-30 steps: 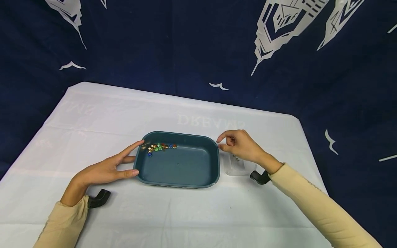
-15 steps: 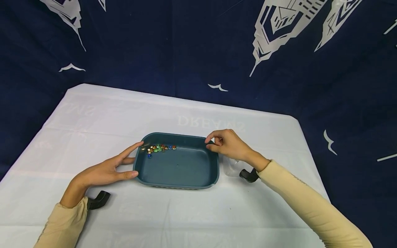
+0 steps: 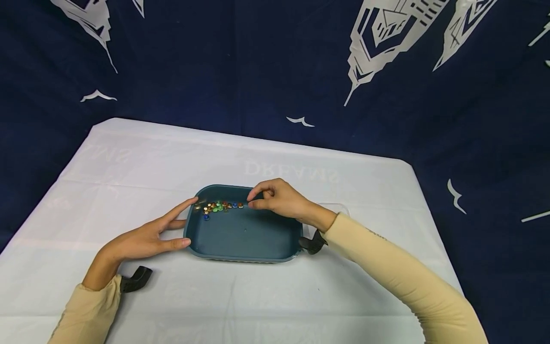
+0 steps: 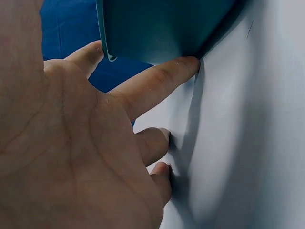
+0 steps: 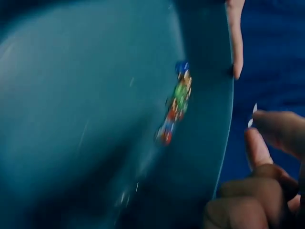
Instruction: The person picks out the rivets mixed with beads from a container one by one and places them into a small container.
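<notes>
A dark teal plastic tray (image 3: 247, 241) lies on the white-covered table. Inside it, small glass marbles (image 3: 219, 207) in green, amber, red and blue gather near the back left, one blue marble (image 3: 206, 217) a little apart. At the tray's left end my left hand (image 3: 143, 235) is spread, fingertips touching its rim and side. My right hand (image 3: 281, 197) hovers over the tray's back half, just right of the marbles. Its thumb and index tips are close together, a narrow gap between them and nothing visible there; the other fingers curl in. The marbles look blurred in the right wrist view.
A clear plastic box (image 3: 341, 207) stands right of the tray, mostly hidden by my right wrist and sleeve. Black wrist mounts (image 3: 312, 242) sit under both wrists. A dark blue curtain (image 3: 240, 62) with white prints hangs behind the white table cover (image 3: 258, 296).
My right hand has moved left from above the clear box, across the tray's right rim, to beside the marbles. The left hand and tray stay in place.
</notes>
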